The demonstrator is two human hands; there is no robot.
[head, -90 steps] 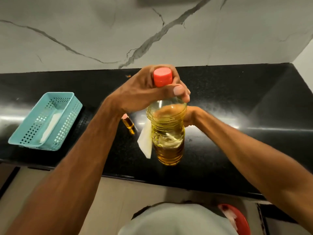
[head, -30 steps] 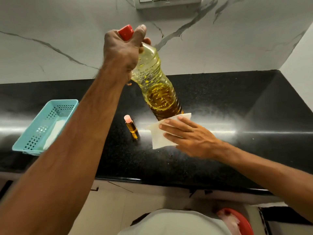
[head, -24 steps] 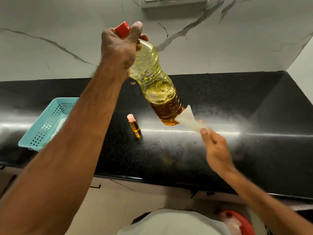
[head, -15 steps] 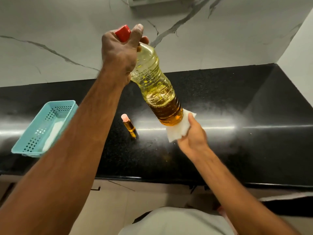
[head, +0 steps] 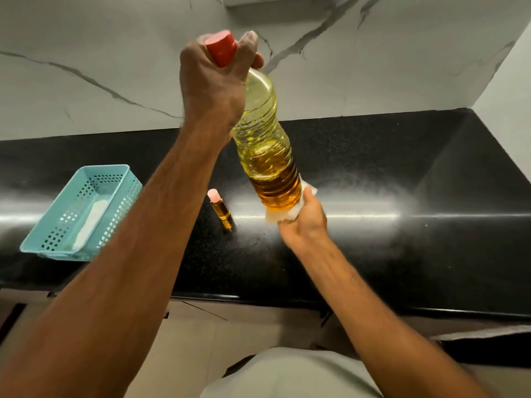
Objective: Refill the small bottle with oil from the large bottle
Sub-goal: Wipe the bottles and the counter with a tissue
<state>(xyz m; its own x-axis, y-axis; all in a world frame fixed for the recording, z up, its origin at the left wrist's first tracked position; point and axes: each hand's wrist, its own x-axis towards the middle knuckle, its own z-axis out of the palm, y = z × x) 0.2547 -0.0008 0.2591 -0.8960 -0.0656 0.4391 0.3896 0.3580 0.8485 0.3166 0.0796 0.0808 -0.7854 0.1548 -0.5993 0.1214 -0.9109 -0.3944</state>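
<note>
Head view: over a black countertop (head: 402,254), the left hand (head: 212,90) grips a half-full large oil bottle (head: 267,145) at its red cap (head: 221,48); the right hand (head: 304,222) presses a white tissue (head: 287,215) under its base; left of those fingers stands the capped small bottle (head: 219,208), oil inside.

- L hand (head: 212,84) gripped large bottle (head: 265,145) at neck, red cap (head: 221,48) on, lifted above black counter (head: 373,239).
- R hand (head: 304,222) pressed white tissue (head: 290,214) under bottle base.
- Small bottle (head: 219,206) stood on counter, just left of base.
- Teal basket (head: 83,211) well left of it.
</note>
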